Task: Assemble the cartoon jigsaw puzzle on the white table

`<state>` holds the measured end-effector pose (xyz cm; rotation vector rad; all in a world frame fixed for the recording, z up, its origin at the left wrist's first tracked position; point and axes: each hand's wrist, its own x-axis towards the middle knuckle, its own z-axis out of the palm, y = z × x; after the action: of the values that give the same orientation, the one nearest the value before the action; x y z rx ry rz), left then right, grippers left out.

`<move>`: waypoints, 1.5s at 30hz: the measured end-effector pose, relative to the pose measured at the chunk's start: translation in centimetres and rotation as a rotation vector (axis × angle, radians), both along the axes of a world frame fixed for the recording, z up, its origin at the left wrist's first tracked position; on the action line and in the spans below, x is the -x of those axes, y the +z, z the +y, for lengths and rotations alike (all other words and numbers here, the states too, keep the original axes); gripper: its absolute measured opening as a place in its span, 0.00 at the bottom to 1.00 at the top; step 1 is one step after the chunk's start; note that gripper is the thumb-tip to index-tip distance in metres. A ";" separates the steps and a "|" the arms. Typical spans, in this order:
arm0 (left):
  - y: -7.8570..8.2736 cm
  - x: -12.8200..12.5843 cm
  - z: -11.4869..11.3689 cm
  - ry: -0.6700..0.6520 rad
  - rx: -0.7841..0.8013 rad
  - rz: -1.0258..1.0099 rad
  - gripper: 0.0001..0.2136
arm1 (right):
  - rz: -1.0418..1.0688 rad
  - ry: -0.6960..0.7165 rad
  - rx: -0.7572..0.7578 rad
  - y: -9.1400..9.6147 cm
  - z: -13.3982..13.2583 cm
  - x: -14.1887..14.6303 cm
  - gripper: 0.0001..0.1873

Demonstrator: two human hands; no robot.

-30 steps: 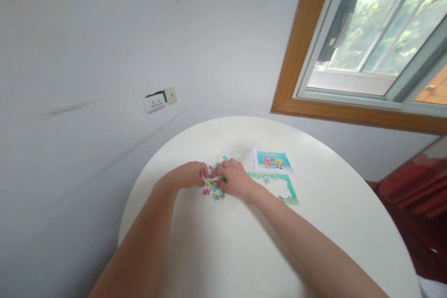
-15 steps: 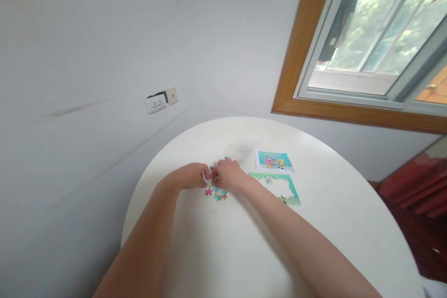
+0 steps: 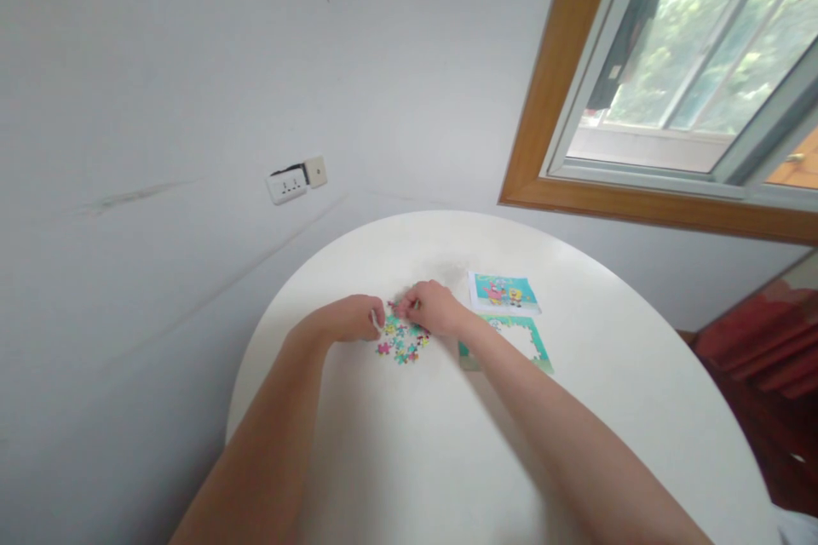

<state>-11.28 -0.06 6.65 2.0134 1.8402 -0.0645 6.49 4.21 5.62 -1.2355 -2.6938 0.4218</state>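
Note:
Several loose jigsaw pieces [image 3: 402,345] in teal, pink and yellow lie in a small heap on the round white table [image 3: 383,443]. At the heap's left edge is my left hand [image 3: 354,318], its fingers closed on puzzle pieces whose pale edges show at the fingertips. My right hand [image 3: 434,306] reaches over the heap's upper right side. Its thumb and fingers are pinched together around a small, dark-looking puzzle piece, mostly covered by the fingers. Right of the heap lies the teal puzzle frame [image 3: 540,345], with a white middle, partly covered by my right forearm.
Behind the frame lies a cartoon picture card [image 3: 504,294] with a pink and a yellow figure. A wall with a socket [image 3: 287,186] stands beyond the table's left side. A wood-trimmed window [image 3: 665,196] is at the upper right, with red cloth [image 3: 760,332] below it.
My right hand has moved right and slightly up, away from my left hand, uncovering more of the heap. My left hand stays almost in place.

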 end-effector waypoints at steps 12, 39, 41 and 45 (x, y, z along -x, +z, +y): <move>0.5 -0.1 -0.3 0.020 0.015 -0.005 0.10 | -0.053 -0.038 -0.024 1.5 0.3 -2.9 0.16; -0.3 -0.4 0.3 -0.027 -0.176 -0.070 0.14 | -0.103 0.046 -0.028 0.3 0.4 -2.9 0.14; -0.2 -0.4 0.3 -0.020 -0.182 -0.071 0.13 | -0.103 0.031 -0.036 0.4 0.5 -3.0 0.12; 0.0 -0.6 0.2 -0.009 -0.179 -0.078 0.13 | -0.103 0.005 -0.052 0.5 0.6 -3.2 0.12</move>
<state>-10.69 0.11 6.62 2.1111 1.8452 0.1797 9.72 4.83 6.10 -1.2708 -2.7747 0.2949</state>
